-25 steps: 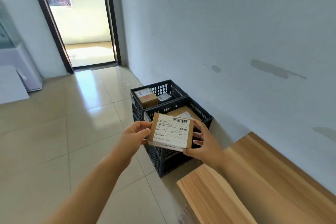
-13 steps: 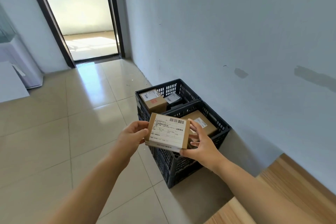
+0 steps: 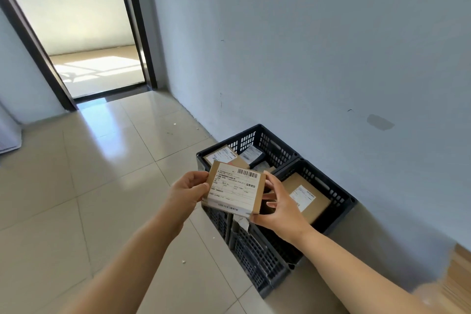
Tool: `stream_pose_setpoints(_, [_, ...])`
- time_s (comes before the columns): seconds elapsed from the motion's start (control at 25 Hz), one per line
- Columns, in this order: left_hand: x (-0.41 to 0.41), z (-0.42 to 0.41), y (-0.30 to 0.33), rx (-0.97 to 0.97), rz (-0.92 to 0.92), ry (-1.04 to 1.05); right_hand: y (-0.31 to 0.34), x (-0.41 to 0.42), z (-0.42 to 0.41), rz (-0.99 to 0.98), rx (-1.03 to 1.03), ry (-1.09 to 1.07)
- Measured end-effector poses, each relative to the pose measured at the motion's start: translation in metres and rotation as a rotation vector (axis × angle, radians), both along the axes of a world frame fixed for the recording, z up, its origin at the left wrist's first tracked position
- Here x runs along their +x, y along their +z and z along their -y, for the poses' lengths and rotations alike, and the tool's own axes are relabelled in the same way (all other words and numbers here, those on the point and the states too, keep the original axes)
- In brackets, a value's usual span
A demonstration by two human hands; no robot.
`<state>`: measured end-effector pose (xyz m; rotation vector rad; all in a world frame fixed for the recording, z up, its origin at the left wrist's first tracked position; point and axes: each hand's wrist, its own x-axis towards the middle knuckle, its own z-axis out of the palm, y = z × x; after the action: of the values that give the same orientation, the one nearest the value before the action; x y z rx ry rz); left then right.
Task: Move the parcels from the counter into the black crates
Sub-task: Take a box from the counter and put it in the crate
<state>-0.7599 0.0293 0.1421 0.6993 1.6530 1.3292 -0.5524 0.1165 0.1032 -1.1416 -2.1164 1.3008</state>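
I hold a small brown parcel (image 3: 235, 190) with a white barcode label between both hands, above the near rim of two black crates. My left hand (image 3: 187, 192) grips its left edge. My right hand (image 3: 279, 205) pinches its right edge and lower corner. The near crate (image 3: 339, 201) stands against the wall and holds a flat brown parcel (image 3: 304, 197) with a label. The far crate (image 3: 270, 140) holds a brown labelled parcel (image 3: 224, 157) and a dark parcel (image 3: 252, 155); the held parcel hides part of its inside.
The crates stand side by side on a glossy tiled floor (image 3: 102, 186) along a grey wall (image 3: 305, 58). A wooden counter corner (image 3: 461, 270) shows at the right edge. An open doorway (image 3: 84, 33) lies ahead on the left.
I have stepped closer to the crates; they now sit lower and nearer in view and the counter has slid almost out of view. Both hands still hold the parcel, now above the crates' near rim.
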Motion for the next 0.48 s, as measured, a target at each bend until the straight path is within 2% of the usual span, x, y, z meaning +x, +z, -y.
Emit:
stream_pose_setpoints(0.24, [-0.051, -0.071, -0.016, -0.051, 0.021, -0.11, -0.019, -0.044, -0.041, 0.054, -0.044, -0.171])
stream_pose_setpoints(0.48, [-0.082, -0.154, -0.038, -0.119, -0.004, -0.229, -0.045, -0.072, -0.11, 0.038, -0.07, -0.239])
